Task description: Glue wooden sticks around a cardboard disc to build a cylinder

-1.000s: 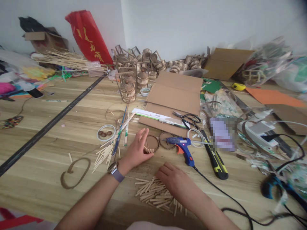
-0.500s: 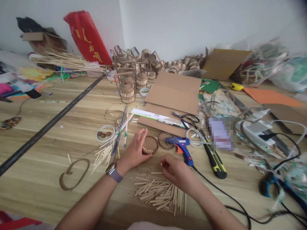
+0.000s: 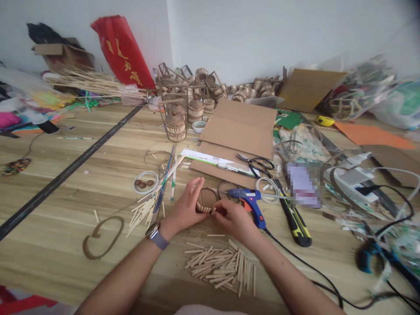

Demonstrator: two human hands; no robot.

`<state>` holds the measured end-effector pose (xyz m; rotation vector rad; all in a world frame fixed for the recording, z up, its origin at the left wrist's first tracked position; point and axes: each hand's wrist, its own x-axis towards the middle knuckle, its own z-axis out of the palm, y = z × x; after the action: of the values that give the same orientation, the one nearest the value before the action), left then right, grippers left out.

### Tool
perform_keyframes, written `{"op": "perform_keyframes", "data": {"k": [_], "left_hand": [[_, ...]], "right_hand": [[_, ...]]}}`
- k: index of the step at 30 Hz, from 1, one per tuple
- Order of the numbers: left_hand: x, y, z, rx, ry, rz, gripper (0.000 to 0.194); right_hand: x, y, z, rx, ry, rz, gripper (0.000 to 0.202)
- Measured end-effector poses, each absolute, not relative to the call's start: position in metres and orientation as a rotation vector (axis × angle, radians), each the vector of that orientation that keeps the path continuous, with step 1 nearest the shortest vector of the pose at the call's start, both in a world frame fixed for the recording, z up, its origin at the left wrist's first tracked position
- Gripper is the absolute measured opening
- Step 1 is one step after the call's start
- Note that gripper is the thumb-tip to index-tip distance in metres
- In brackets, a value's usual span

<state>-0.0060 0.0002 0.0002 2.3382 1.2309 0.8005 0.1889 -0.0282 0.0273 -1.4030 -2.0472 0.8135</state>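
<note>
A small round brown hoop [image 3: 208,209] with a row of short pale wooden sticks along its near edge lies on the table. My left hand [image 3: 187,202], a watch on its wrist, curves round the hoop's left side, thumb along the front. At the hoop's near right edge, my right hand [image 3: 233,215] is pinched on a short wooden stick [image 3: 214,211], largely covered by the fingers. Just in front lies a loose heap of cut wooden sticks [image 3: 223,267]. A blue hot glue gun [image 3: 247,199] rests beyond my right hand, its nozzle toward a second thin hoop.
Black-handled scissors [image 3: 260,165] and a yellow-black utility knife [image 3: 295,218] lie to the right. Cardboard sheets [image 3: 238,127] and small finished wooden buckets [image 3: 175,127] stand beyond. The glue gun's black cord [image 3: 302,260] runs to the right. Longer sticks [image 3: 144,214] lie left.
My right hand has moved left and slightly up, bringing its pinched stick to the edge of the hoop. My left hand stays round the hoop.
</note>
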Motion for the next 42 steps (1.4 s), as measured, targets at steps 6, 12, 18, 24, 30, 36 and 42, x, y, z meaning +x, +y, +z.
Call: {"op": "perform_keyframes", "data": {"k": [6, 12, 18, 24, 30, 36, 42], "left_hand": [[-0.007, 0.000, -0.001, 2.317, 1.222, 0.802, 0.112], [-0.007, 0.000, -0.001, 2.312, 1.216, 0.811, 0.106], [-0.006, 0.001, -0.001, 2.311, 1.206, 0.806, 0.110], [-0.007, 0.001, -0.003, 2.324, 1.194, 0.812, 0.109], [-0.007, 0.001, -0.001, 2.326, 1.214, 0.813, 0.108], [-0.006, 0.001, -0.002, 2.354, 1.201, 0.826, 0.108], [-0.006, 0.001, -0.001, 2.331, 1.203, 0.799, 0.109]], "right_hand": [[0.188, -0.028, 0.024, -1.424, -2.069, 0.812, 0.010], [0.186, -0.029, 0.024, -1.422, -2.104, 0.785, 0.012], [0.184, -0.029, 0.022, -1.384, -2.154, 0.692, 0.012], [0.185, -0.029, 0.021, -1.309, -2.200, 0.612, 0.014], [0.186, -0.029, 0.021, -1.234, -2.216, 0.593, 0.015], [0.188, -0.028, 0.018, -1.181, -2.217, 0.564, 0.015], [0.189, -0.028, 0.016, -1.180, -2.205, 0.581, 0.014]]}}
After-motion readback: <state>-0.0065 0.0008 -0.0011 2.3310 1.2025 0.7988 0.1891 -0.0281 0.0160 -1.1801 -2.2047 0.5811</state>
